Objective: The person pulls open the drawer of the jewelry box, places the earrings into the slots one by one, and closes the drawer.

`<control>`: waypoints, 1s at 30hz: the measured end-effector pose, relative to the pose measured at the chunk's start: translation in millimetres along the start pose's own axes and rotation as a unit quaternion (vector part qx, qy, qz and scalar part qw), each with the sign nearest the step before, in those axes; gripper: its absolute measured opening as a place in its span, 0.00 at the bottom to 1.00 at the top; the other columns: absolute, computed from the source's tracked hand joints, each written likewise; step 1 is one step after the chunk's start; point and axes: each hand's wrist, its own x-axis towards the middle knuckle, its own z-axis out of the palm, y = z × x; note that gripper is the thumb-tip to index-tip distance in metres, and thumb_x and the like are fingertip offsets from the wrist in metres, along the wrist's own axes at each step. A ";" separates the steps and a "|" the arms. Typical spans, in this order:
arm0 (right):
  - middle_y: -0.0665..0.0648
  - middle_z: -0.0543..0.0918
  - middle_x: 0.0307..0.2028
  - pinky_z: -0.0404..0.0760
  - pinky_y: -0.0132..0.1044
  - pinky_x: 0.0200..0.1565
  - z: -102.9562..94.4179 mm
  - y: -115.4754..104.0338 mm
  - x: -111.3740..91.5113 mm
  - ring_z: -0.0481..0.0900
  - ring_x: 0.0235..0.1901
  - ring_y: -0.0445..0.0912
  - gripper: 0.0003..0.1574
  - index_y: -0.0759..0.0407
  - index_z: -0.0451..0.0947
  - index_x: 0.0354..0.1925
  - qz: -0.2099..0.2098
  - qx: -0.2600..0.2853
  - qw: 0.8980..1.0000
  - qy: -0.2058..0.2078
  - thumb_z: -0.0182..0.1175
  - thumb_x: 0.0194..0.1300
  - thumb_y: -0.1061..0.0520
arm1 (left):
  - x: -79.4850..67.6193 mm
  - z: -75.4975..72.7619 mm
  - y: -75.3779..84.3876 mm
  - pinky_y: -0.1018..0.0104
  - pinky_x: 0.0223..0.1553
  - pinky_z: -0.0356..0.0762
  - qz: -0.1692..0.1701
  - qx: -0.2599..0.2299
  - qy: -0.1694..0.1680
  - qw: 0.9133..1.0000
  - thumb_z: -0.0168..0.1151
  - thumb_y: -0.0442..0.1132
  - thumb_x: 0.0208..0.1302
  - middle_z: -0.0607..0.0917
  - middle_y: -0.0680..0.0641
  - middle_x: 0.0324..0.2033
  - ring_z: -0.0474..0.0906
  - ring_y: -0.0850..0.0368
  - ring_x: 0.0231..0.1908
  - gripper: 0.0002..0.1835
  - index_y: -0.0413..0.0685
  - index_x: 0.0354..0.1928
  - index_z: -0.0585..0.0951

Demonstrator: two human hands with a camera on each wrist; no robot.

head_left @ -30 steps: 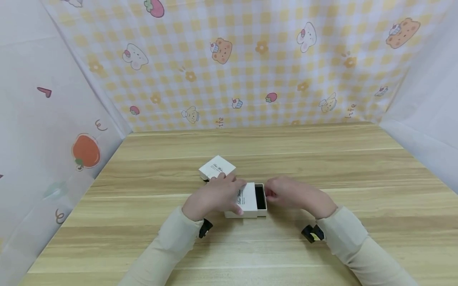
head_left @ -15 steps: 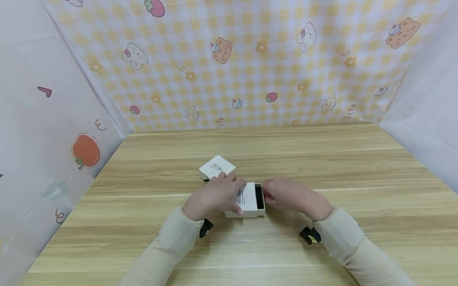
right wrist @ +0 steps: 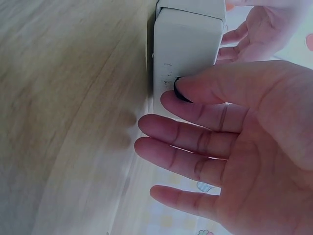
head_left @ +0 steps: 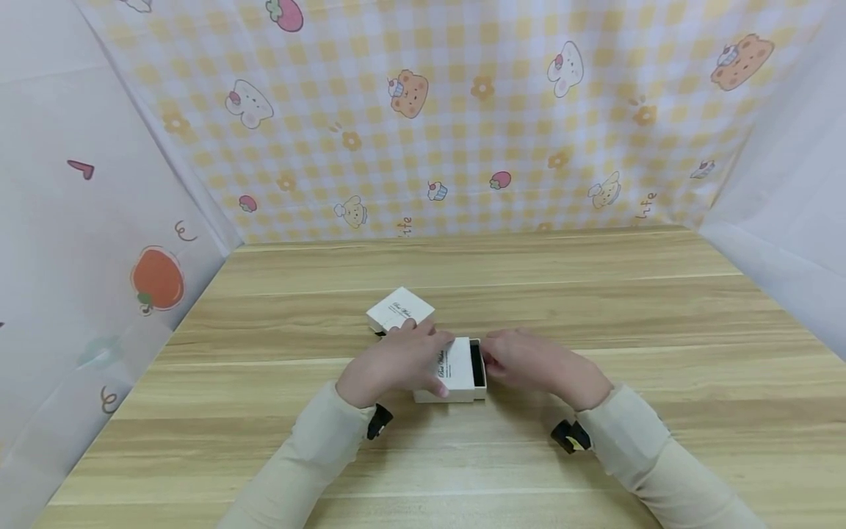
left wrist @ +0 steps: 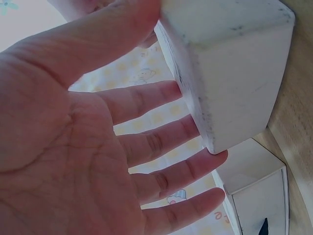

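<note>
Box point(head_left: 458, 365) well inside table edges point(head_left: 463, 242), drawer point(head_left: 480, 394) protruding

1. Head view: looks forward and down from above, farthest off, worktop point(head_left: 595, 294) below, curtain point(head_left: 456, 143) at top.
2. Left wrist view: close, past the left hand point(left wrist: 73, 127), worktop at right edge.
3. Right wrist view: close, past the right hand point(right wrist: 244, 147), worktop at left.
4. All three share the partly open white box point(head_left: 459, 361): lower centre, upper right, upper centre respectively.

The white drawer-style gift box point(head_left: 459, 371) is lying flat and print-side up on the wooden tabletop point(head_left: 595, 294); its black-lined drawer point(head_left: 480, 394) is protruding slightly, a black pull tab point(right wrist: 179, 94) projecting from its end
</note>
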 end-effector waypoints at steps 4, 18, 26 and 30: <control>0.46 0.71 0.21 0.67 0.27 0.25 0.4 -1.5 0.7 0.65 0.21 0.37 0.10 0.54 0.71 0.23 -0.004 -0.002 1.000 0.002 0.57 0.57 0.65 | 0.8 0.0 -0.3 0.60 0.43 0.65 -0.001 0.002 -0.001 1.000 0.73 0.53 0.44 0.73 0.48 0.50 0.65 0.53 0.41 0.41 0.54 0.63 0.69; 0.47 0.77 0.26 0.72 0.31 0.30 4.1 -4.8 2.0 0.69 0.25 0.37 0.03 0.55 0.77 0.31 -0.019 -0.019 1.000 0.011 0.59 0.59 0.63 | 0.1 -1.0 0.2 0.61 0.42 0.65 0.006 0.008 0.002 1.000 0.73 0.52 0.44 0.73 0.48 0.48 0.65 0.53 0.40 0.42 0.53 0.63 0.69; 0.48 0.77 0.27 0.71 0.32 0.30 6.4 -6.5 2.2 0.68 0.25 0.38 0.02 0.55 0.76 0.29 -0.038 -0.025 0.999 0.027 0.60 0.58 0.62 | 0.4 -0.1 0.0 0.61 0.42 0.66 0.009 0.016 0.004 1.000 0.73 0.53 0.45 0.74 0.48 0.50 0.65 0.53 0.40 0.41 0.53 0.63 0.69; 0.47 0.77 0.26 0.71 0.31 0.29 7.5 -6.4 2.6 0.68 0.25 0.38 0.02 0.55 0.76 0.30 -0.039 -0.029 0.998 0.030 0.60 0.59 0.62 | 0.2 0.1 0.2 0.61 0.42 0.66 0.007 0.015 0.003 1.000 0.73 0.53 0.45 0.74 0.48 0.50 0.65 0.53 0.40 0.41 0.53 0.63 0.69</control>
